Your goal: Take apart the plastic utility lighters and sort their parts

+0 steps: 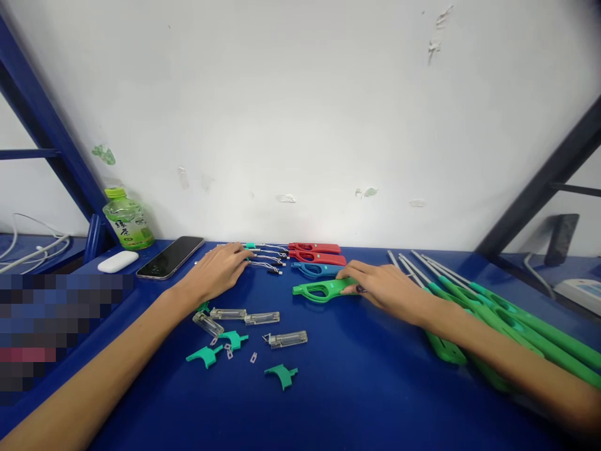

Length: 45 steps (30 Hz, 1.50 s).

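Note:
My right hand point(375, 283) is closed on the rear end of a green lighter handle shell point(323, 289) lying on the blue table. Just behind it is a blue handle shell point(315, 269), and beyond that are two red handle shells point(314, 247). My left hand point(220, 268) rests over a row of slim rods with wires point(265, 258). Its fingers are bent around one of them, and the palm hides much of the row. Nearer me lie several clear fuel tanks point(288, 339), several teal triggers point(282, 376) and small pale clips point(253, 357).
Long green lighters with metal rods point(507, 319) lie under and beside my right forearm. At the back left are a phone point(171, 257), a white case point(118, 262) and a green-capped bottle point(128, 219). A white wall point(300, 125) closes off the table's far edge.

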Tool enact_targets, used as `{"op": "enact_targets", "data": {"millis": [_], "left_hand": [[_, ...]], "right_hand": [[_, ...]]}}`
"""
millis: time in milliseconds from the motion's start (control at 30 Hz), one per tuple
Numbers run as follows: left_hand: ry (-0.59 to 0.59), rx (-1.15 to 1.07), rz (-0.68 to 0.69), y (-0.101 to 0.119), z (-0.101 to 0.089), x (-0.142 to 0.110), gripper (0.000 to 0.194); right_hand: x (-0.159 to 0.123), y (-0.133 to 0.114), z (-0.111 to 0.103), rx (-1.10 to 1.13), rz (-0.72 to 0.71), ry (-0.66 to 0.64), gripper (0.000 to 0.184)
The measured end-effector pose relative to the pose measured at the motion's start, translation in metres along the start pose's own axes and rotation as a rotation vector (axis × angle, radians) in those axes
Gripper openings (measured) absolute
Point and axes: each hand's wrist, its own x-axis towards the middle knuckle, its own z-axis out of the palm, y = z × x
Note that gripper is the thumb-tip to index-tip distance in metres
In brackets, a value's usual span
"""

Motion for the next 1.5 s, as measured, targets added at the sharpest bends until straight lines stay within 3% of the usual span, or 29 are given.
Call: {"op": "enact_targets", "data": {"millis": [267, 1067, 1500], "left_hand": [[-0.008, 0.048, -0.005, -0.002, 0.002, 0.001, 0.035], [-0.021, 0.08, 0.015, -0.008, 0.005, 0.0, 0.033], [0.003, 0.094, 0.02, -0.013, 0.01, 0.0, 0.034]], "right_hand": [[0.001, 0.005, 0.013, -0.001, -0.009, -0.011, 0.021], [-0.001, 0.009, 0.018, -0.012, -0.003, 0.015, 0.028], [0.001, -0.003, 0.021, -0.052, 0.1, 0.099, 0.024]]}}
